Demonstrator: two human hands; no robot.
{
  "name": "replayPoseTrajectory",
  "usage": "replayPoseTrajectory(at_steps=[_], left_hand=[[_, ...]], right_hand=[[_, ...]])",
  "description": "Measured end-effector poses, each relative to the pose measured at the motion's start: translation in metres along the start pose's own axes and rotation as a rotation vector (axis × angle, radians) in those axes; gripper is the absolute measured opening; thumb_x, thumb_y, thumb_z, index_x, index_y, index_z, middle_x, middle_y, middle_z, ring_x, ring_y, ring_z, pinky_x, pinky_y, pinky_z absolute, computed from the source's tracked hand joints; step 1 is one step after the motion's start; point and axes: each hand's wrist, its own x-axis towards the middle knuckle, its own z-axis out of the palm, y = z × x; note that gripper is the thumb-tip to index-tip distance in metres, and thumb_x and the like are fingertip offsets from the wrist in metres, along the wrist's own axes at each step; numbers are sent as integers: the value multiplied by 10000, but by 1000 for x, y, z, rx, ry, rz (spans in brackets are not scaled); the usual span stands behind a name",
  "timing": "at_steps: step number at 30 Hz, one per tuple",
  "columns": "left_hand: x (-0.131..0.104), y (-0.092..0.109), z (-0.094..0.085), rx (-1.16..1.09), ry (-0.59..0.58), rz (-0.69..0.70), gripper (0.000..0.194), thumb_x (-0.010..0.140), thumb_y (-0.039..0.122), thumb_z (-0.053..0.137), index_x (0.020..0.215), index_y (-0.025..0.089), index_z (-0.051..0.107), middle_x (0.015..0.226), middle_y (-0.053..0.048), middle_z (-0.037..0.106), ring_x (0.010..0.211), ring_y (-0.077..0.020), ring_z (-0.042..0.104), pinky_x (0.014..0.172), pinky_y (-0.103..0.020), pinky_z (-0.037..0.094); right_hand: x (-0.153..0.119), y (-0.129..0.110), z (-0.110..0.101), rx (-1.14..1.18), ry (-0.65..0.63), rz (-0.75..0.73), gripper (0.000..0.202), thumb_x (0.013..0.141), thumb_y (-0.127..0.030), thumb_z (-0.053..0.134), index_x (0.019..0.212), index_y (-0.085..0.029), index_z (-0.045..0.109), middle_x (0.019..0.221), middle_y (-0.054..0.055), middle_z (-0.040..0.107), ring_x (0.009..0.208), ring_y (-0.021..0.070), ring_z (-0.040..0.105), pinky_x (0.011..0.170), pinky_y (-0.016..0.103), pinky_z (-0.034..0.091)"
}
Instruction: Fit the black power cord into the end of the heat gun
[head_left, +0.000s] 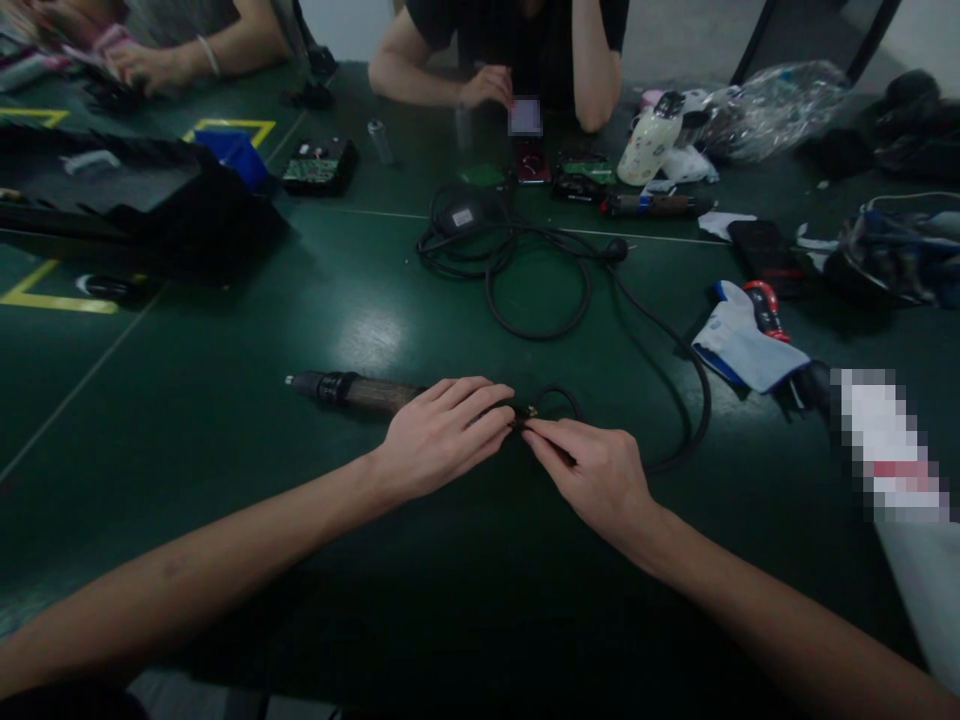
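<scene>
An electric screwdriver with a dark tip and a brownish grip lies on the green table, its tip pointing left. My left hand is wrapped over its rear end, fingers pointing right. Just right of it, my right hand pinches a small dark part at the screwdriver's back end; the fingers hide most of that part. A black cable curves from near my right hand out to the right and back to a coil with a black adapter and a plug.
A black tray and blue box stand left. Behind are a hard drive, a bottle and another screwdriver. Gloves lie right. Two people sit across the table, one with a hand near a phone.
</scene>
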Motion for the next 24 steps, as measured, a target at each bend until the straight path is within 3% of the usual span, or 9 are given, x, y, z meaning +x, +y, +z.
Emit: replayPoseTrajectory(at_steps=[24], left_hand=[[2, 1, -6, 0, -34, 16, 217, 1012, 279, 555, 1209, 222, 624, 1378, -46, 611, 1251, -246, 576, 987, -396, 518]], right_hand=[[0, -1, 0, 2, 10, -7, 222, 1032, -307, 586, 1174, -236, 742, 1104, 18, 785, 919, 193, 752, 834, 315, 561]])
